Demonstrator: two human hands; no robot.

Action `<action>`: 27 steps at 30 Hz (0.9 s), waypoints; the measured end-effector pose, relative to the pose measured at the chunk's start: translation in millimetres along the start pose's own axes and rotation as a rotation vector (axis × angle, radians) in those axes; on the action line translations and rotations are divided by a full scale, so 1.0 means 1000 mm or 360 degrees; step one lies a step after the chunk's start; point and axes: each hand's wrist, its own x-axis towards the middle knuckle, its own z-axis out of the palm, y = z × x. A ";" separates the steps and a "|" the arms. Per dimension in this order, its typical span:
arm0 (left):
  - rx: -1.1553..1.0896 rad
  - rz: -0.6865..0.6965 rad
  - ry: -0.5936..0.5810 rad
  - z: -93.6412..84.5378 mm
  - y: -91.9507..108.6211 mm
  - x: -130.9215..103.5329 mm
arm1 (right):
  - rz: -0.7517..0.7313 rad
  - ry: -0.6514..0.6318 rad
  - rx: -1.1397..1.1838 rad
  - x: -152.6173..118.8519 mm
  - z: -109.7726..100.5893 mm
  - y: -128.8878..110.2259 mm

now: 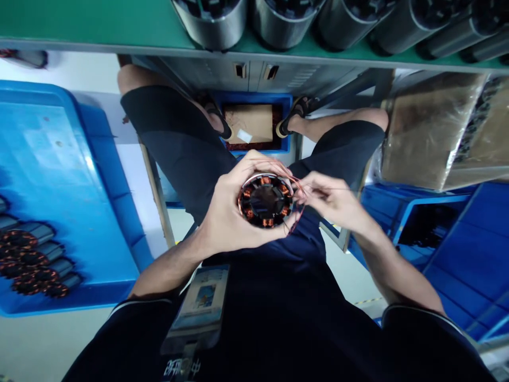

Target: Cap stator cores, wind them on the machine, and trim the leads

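A round motor stator (pixel 267 201) with copper windings and a dark centre is held above the lap. My left hand (pixel 234 212) wraps round it from the left, fingers over its far edge and thumb along its near edge. Thin reddish wires (pixel 295 183) come off its right side. At those wires my right hand (pixel 328 197) is closed in a pinch, with its fingertips just right of the stator.
Metal cylinders (pixel 278 24) line the green bench (pixel 99 24) ahead. A blue tray (pixel 107 212) with several stators (pixel 35 257) is at left. Cardboard boxes (pixel 429 127) and blue crates (pixel 469 239) stand at right. A blue bin (pixel 254 98) lies between the feet.
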 end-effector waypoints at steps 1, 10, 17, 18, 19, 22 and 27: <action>-0.0024 -0.0007 -0.0080 -0.002 0.003 -0.001 | 0.0023 0.0050 0.0080 0.001 -0.010 -0.007; -0.0019 -0.0219 -0.0607 -0.005 0.014 0.000 | 0.0217 -0.0582 0.0527 0.014 -0.020 -0.094; 0.0006 0.0135 -0.0201 0.002 0.007 -0.010 | -0.0056 -0.0022 0.0094 0.002 -0.012 -0.100; 0.0024 0.0241 -0.0098 0.003 0.004 -0.009 | -0.0106 0.0086 0.0043 0.000 -0.012 -0.098; 0.0050 0.0376 -0.0010 0.004 0.001 -0.007 | -0.0153 0.0171 0.0025 -0.001 -0.012 -0.095; 0.0169 0.0602 0.0170 0.009 -0.005 0.000 | -0.0212 0.0302 0.0071 -0.001 -0.020 -0.081; 0.0073 0.0023 0.0335 0.013 0.001 0.003 | -0.0220 0.0233 -0.0092 -0.018 -0.053 -0.073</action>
